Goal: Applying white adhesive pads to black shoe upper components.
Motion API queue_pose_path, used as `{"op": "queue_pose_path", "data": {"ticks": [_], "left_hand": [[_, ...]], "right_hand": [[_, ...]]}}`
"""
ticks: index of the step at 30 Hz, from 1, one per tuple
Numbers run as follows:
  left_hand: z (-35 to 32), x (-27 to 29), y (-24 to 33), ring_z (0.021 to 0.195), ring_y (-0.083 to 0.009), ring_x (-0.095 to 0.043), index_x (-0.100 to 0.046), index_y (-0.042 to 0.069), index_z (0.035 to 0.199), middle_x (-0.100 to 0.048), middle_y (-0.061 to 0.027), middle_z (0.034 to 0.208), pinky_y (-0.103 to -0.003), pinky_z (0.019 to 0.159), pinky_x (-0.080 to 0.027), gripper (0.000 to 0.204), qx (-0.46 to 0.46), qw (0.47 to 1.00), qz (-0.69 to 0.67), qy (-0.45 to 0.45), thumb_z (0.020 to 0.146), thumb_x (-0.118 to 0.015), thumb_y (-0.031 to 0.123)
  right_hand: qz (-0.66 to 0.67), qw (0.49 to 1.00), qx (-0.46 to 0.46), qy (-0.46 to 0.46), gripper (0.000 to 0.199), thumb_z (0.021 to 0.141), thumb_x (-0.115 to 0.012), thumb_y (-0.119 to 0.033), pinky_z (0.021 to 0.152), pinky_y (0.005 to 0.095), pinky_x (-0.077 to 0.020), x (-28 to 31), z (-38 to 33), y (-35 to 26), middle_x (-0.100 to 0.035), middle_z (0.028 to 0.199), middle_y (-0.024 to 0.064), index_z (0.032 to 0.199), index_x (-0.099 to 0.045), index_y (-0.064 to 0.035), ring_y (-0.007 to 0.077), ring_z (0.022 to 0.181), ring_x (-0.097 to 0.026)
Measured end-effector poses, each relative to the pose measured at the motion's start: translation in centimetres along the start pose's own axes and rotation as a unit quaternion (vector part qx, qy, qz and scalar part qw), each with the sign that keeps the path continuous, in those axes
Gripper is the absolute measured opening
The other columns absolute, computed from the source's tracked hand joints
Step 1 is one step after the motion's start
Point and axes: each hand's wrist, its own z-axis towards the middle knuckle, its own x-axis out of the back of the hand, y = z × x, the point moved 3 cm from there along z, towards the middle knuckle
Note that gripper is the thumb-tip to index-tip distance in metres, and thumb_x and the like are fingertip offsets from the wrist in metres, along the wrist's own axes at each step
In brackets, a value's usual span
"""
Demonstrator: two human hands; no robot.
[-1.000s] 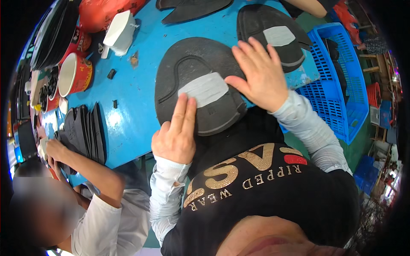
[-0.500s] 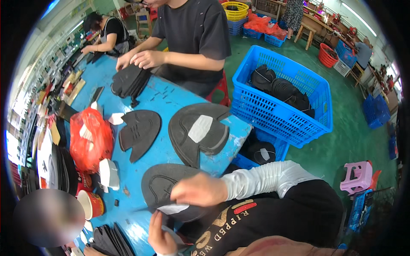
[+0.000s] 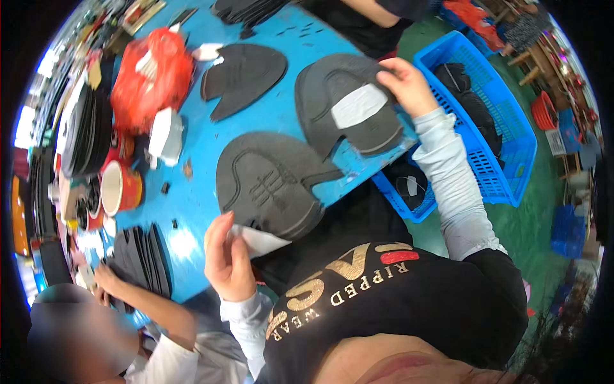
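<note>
My left hand [image 3: 231, 259] pinches a white sheet-like piece [image 3: 259, 240] between thumb and fingers, at the near edge of a black shoe upper [image 3: 272, 182]. That upper lies flat on the blue table, with slits and a curved line on its face. Farther right, my right hand [image 3: 409, 88] is closed on the edge of a second black shoe upper [image 3: 326, 86]. This one carries a white patch [image 3: 359, 106] and seems to rest on others. A third black shoe upper [image 3: 246, 78] lies to the left of it.
A red plastic bag [image 3: 153, 83], white box-like piece [image 3: 166, 136] and red-yellow tub [image 3: 121, 187] stand left on the table [image 3: 192, 198]. A co-worker's arm [image 3: 150, 304] reaches beside stacked black pieces [image 3: 144, 259]. A blue crate [image 3: 511, 128] stands right; another person sits opposite.
My right hand has moved from the near upper to the far right one and gripped its edge. The white piece now stays in my left hand. The whole view has shifted.
</note>
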Motion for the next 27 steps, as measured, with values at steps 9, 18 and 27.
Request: {"op": "queue_pose_path", "data": {"ticks": [9, 18, 27], "left_hand": [[0.6, -0.7, 0.8, 0.113, -0.0211, -0.054, -0.061, -0.002, 0.113, -0.057, -0.0145, 0.122, -0.028, 0.092, -0.042, 0.035, -0.031, 0.998, -0.057, 0.013, 0.082, -0.05, -0.015], [1.5, -2.7, 0.2, 0.112, -0.0185, -0.054, -0.06, -0.001, 0.11, -0.057, -0.0136, 0.122, -0.03, 0.099, -0.04, 0.025, -0.022, 0.971, -0.228, 0.061, 0.086, -0.056, -0.009], [0.9, -2.1, -1.3, 0.106, -0.0154, -0.056, -0.059, 0.0, 0.108, -0.057, -0.0129, 0.122, -0.029, 0.093, -0.044, 0.02, 0.01, 0.945, -0.302, 0.123, 0.089, -0.058, -0.006]], "right_hand": [[-0.21, 0.977, 0.026, 0.021, 0.031, 0.083, -0.07, -0.017, 0.08, 0.029, -0.0492, -1.0, 1.6, 0.2, -0.069, 0.098, 0.0108, 0.11, -0.063, -0.0031, 0.0181, 0.089, -0.064], [0.242, 0.906, -0.103, -0.332, 0.039, 0.084, -0.069, -0.002, 0.087, 0.0263, -0.0493, -14.6, -10.4, -9.9, -0.061, 0.108, 0.004, 0.12, -0.054, -0.0053, 0.0112, 0.098, -0.059], [0.232, 0.893, -0.151, -0.356, 0.021, 0.086, -0.065, 0.001, 0.078, 0.0214, -0.0499, -17.7, -12.0, -9.5, -0.061, 0.094, 0.002, 0.102, -0.053, -0.0035, 0.007, 0.085, -0.059]]}}
